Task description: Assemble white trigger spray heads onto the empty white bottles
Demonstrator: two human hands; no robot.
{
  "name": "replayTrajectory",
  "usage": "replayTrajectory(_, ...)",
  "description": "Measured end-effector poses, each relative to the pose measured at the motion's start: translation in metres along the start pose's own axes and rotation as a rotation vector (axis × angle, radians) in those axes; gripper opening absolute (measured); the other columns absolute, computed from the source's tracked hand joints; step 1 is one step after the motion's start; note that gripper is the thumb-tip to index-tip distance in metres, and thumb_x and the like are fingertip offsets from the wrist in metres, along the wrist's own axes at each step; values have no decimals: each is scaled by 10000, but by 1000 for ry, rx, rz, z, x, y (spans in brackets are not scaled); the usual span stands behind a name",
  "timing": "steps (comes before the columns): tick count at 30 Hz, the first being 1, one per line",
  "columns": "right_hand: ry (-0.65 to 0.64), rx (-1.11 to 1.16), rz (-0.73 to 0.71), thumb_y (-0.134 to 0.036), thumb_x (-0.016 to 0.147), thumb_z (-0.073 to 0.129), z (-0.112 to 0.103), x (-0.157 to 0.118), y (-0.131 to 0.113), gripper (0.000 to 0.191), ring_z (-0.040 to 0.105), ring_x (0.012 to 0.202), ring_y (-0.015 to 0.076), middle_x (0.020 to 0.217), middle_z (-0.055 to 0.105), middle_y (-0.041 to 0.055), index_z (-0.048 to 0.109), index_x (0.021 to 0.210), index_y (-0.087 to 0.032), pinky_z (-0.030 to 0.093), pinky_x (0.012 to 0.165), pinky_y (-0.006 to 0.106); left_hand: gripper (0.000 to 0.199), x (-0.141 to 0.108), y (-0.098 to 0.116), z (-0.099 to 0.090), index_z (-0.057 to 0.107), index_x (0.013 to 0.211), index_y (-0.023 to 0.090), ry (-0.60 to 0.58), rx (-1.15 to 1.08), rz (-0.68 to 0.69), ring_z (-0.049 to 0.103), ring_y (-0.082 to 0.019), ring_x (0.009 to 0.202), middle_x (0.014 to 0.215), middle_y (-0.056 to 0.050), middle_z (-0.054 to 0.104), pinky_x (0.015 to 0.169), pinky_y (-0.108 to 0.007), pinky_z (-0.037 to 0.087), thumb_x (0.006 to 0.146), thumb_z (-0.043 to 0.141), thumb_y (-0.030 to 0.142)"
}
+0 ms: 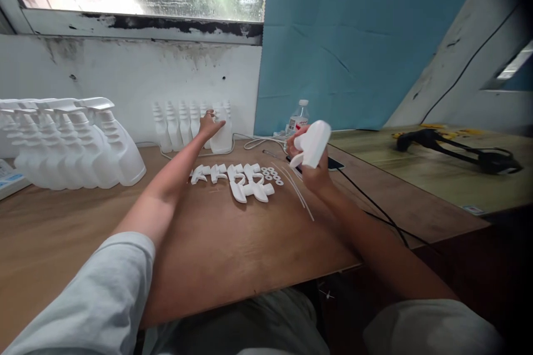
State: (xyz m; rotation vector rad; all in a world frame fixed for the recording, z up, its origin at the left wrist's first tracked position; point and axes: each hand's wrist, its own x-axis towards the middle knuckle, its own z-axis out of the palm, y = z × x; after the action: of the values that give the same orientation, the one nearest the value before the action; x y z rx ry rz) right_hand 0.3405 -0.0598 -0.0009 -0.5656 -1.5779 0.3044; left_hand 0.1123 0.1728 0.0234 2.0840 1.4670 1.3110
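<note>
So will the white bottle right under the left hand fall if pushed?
The white bottle could tip: it stands tall and upright. It's probably light, looking like plastic. Pushed left, it might knock the row of bottles close beside it.

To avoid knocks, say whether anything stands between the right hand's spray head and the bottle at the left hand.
Nothing visibly blocks the spray head from the white bottle at the left hand: the white cable between lies low, and the clear bottle stands farther back.
</note>
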Motion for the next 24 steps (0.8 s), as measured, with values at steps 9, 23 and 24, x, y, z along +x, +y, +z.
replayTrajectory(9, 99, 245, -35, -471, 731, 720, -7, 18, -22, 348, 488, 596, 168, 745, 517, -14, 469, 902, -299, 403, 600, 353, 476, -29, 17, -2, 572, 1237, 156, 23, 116, 333, 440, -310, 1215, 1241, -124, 587, 1051, -419, 340, 769, 629, 229)
replayTrajectory(23, 8, 330, 28, -323, 753, 714, 4, 18, -36, 240, 575, 565, 129, 887, 643, 15, 600, 949, -245, 434, 518, 301, 351, -112, 34, -57, 551, 1239, 192, 67, 339, 802, 537, -272, 1130, 1221, -113, 599, 970, -420, 406, 894, 532, 251)
replayTrajectory(24, 0, 321, 41, -307, 745, 723, 5, 21, -39, 222, 578, 574, 122, 934, 644, 23, 631, 933, -235, 451, 536, 303, 346, -122, 40, -61, 550, 1235, 196, 66, 319, 831, 548, -262, 1121, 1208, -107, 606, 966, -416, 412, 894, 539, 249)
